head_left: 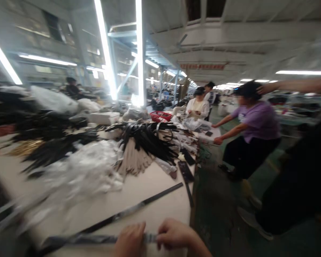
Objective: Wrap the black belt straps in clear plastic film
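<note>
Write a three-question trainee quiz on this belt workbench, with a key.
1. True or false: the left hand and right hand both grip one dark belt strap.
2. What colour is the plastic basket? A red, B blue, C green.
3. Fill in: in this view, the co-worker in the lilac T-shirt stands to the ____ of the white table.

Key: 1 true; 2 A; 3 right.

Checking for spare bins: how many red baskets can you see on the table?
1: the red plastic basket, toward the far end of the table, beyond the heap of black belts, near the person in a white top. Others may be hidden behind the heaps.
</note>
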The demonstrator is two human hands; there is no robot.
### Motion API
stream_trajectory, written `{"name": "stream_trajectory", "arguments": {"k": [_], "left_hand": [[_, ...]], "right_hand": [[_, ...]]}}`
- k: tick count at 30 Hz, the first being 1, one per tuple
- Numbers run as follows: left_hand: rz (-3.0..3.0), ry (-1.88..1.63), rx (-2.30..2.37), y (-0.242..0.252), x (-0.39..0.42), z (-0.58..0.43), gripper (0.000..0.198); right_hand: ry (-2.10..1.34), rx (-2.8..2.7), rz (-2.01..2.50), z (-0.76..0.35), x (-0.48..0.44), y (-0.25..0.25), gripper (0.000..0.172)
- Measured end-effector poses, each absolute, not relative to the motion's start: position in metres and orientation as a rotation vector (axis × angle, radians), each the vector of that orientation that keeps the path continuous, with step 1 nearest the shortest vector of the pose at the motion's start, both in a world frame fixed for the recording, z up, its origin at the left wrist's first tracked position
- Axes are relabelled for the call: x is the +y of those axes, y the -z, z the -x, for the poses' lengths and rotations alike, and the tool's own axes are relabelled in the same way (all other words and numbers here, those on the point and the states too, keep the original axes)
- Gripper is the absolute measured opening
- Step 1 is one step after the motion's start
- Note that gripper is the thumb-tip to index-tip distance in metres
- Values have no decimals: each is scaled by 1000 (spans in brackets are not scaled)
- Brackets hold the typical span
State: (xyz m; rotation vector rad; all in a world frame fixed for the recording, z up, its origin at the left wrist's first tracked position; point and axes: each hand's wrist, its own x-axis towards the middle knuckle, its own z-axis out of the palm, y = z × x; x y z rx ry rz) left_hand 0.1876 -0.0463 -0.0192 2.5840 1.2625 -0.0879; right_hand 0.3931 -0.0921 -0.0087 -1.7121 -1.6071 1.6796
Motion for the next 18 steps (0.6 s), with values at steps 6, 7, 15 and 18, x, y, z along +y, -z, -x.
{"name": "stream_trajectory", "arguments": {"k": [6, 7, 15, 18], "left_hand": [[-2540, 100, 1098, 10, -70, -205, 19], [-2538, 70, 1061, 9, -72, -206, 19], [-2458, -720, 1557, -4, -53, -44, 31], [-2094, -794, 2062, 5, -35, 28, 24]], "right_hand": [[-1708, -1686, 1537, -383, -90, 17, 23], [-1719, -1701, 1519, -380, -91, 18, 23], [-1627, -1933, 1779, -447, -92, 18, 24], [-1309, -2155, 1881, -457, -79, 16, 19]]}}
